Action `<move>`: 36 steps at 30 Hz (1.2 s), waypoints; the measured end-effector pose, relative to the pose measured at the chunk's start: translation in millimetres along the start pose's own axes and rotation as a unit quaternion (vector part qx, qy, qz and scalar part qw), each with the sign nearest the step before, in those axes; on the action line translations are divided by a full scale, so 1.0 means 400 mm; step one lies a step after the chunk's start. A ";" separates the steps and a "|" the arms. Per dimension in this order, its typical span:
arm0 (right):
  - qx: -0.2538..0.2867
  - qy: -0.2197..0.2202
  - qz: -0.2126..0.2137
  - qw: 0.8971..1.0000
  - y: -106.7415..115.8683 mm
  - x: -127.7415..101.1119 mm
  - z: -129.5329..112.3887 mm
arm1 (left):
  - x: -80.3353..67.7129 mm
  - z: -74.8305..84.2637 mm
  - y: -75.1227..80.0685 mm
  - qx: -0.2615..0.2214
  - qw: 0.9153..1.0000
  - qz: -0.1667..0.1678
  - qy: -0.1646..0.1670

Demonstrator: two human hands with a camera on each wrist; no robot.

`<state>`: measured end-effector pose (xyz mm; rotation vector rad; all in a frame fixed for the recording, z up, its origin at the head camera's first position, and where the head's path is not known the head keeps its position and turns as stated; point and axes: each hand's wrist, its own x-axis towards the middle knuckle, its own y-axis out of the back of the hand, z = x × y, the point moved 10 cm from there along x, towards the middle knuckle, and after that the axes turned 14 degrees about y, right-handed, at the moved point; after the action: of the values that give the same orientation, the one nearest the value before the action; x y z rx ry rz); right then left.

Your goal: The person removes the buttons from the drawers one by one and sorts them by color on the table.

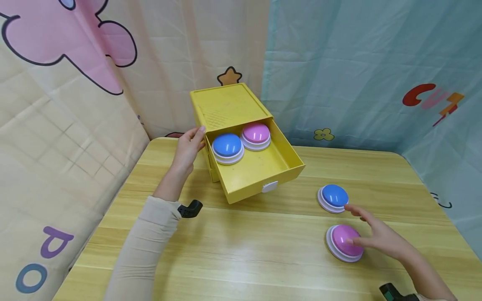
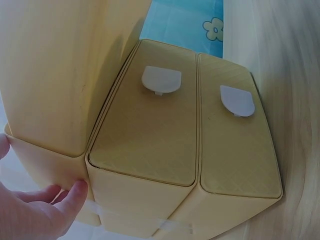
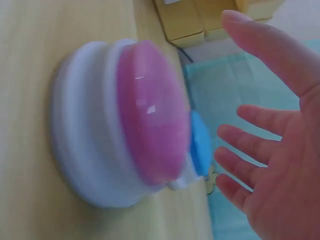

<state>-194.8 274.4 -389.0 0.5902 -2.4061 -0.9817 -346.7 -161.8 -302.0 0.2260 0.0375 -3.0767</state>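
Note:
A yellow drawer cabinet stands at the back of the table, its top drawer pulled out. Inside that drawer, towards the back, sit a blue push button and a pink push button on white bases. My left hand grips the cabinet's left side near its front edge, thumb at the top and fingers against the side wall. Over a second pink push button on the table, my right hand hovers with spread fingers, holding nothing. A second blue push button lies just behind it.
Two lower drawers with white pulls are closed beneath the pulled-out one. The wooden table has curtains behind it and at its sides. Black wrist devices are worn on both arms.

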 end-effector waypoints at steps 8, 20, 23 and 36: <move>-0.008 0.073 0.022 0.997 0.101 0.160 -0.095 | 0.002 -0.001 0.000 0.000 1.000 0.001 0.003; 0.007 0.067 -0.046 0.997 0.153 0.452 -0.239 | -0.001 0.001 0.002 0.002 1.000 0.003 0.002; 0.017 0.073 -0.077 0.994 0.132 0.520 -0.269 | -0.001 0.000 -0.001 0.001 1.000 0.000 0.003; -0.033 0.058 -0.203 0.977 0.014 0.711 -0.303 | 0.004 -0.002 0.002 -0.005 1.000 0.004 0.008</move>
<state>-353.6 58.9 -234.3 1.1128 -2.1829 -1.1475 -348.1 -162.5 -302.9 0.2504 0.0512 -3.0658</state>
